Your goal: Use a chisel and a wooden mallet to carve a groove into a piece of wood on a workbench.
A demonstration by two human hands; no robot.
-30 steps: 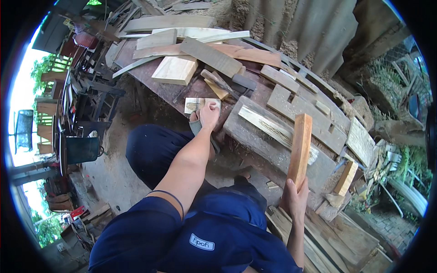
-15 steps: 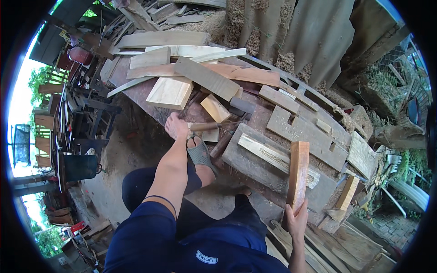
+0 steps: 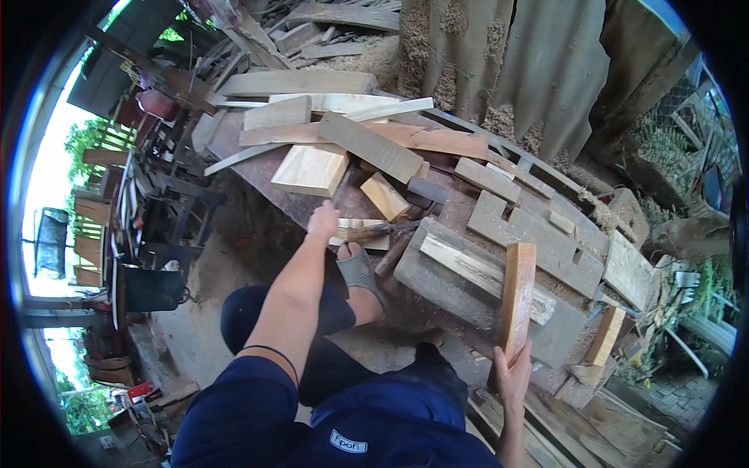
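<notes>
Boards and shavings litter the reddish work table (image 3: pixel 460 204), with a grey corrugated sheet (image 3: pixel 546 66) beyond; the right hand (image 3: pixel 512 370) grips a brown wooden block (image 3: pixel 517 300) at its near side, the left hand (image 3: pixel 321 222) meets a slim dark tool (image 3: pixel 384 229), grip unclear, and the navy shirt (image 3: pixel 390 413) bears a small lettered label (image 3: pixel 348 441)

Soft daylight evenly lights the pale, thick wooden block (image 3: pixel 310 170) and the long orange-brown wooden bar (image 3: pixel 515 296), whose edges look fairly crisp, while glare burns the open left side to white and deep shadow fills the space below the dull reddish workbench (image 3: pixel 261 181). The bare left hand (image 3: pixel 322 221) and its slim dark tool (image 3: pixel 378 229) look slightly blurred; fisheye distortion bends the outer scene toward black, blue-fringed edges.
</notes>
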